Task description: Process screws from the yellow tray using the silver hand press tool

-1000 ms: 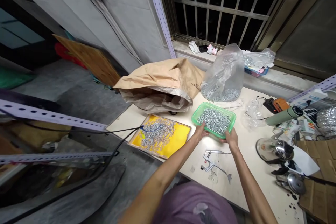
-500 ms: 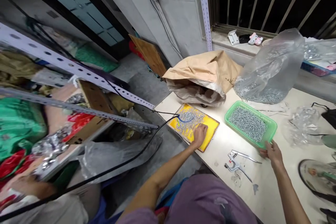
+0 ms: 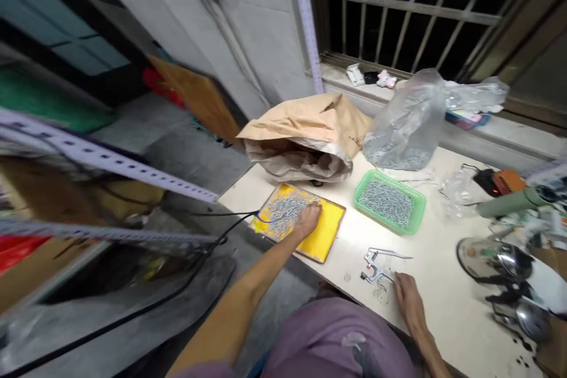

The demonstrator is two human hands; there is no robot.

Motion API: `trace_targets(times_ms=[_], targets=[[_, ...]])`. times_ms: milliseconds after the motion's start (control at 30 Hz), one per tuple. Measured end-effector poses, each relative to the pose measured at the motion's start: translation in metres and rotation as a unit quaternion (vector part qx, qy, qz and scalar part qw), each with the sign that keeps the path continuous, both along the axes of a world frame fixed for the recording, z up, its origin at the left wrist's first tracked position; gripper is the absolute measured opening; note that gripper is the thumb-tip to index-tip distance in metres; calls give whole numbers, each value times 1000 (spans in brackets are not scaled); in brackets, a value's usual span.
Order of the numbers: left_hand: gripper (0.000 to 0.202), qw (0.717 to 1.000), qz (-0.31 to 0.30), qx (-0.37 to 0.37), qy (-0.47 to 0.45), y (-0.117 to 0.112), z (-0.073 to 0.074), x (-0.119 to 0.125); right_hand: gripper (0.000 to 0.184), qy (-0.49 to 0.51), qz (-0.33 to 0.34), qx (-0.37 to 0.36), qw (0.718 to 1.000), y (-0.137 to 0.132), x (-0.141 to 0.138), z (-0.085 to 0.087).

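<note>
My left hand [image 3: 309, 218] rests closed on the yellow board [image 3: 326, 230], at the right edge of a heap of small silvery metal pins [image 3: 283, 211]. What its fingers hold, if anything, is hidden. My right hand [image 3: 410, 298] is at the lower handle of the silver hand pliers [image 3: 376, 271], with its fingers closed over the handle's end. The pliers lie on the table with their two handles spread apart. Beyond them stands a green plastic basket [image 3: 419, 212] filled with similar small metal pieces.
An open brown paper sack [image 3: 305, 124] and a clear plastic bag [image 3: 405, 124] of metal pieces stand at the back of the white table [image 3: 354, 331]. A kettle [image 3: 482, 258] and green bottle [image 3: 505, 204] are at the right. A black cable [image 3: 177, 283] crosses the left side.
My right hand has left the green basket's near corner and come back toward me to the pliers' handle. My left hand stays on the yellow board. The view has turned right.
</note>
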State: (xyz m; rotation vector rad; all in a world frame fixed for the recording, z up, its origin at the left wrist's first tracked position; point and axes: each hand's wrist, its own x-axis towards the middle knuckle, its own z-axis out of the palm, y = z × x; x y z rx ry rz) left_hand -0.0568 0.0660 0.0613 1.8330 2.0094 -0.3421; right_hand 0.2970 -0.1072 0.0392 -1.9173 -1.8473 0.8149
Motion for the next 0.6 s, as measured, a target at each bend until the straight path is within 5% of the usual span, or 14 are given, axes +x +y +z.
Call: trace_targets(times_ms=[167,333,433,600], targets=[[27,998,42,31,-23,1,-5,-9,41,-100,11,-21,995,-24,-14,0],[23,984,116,101,-94,-9,11,-3,42,-163,36,-89,982,-22,-18,10],[21,964,119,85,-222,-32,17,32,44,-194,43,-130,971,-16,-22,21],[22,929,122,-86,-340,-86,7,109,43,-206,83,-155,963,-7,-19,30]])
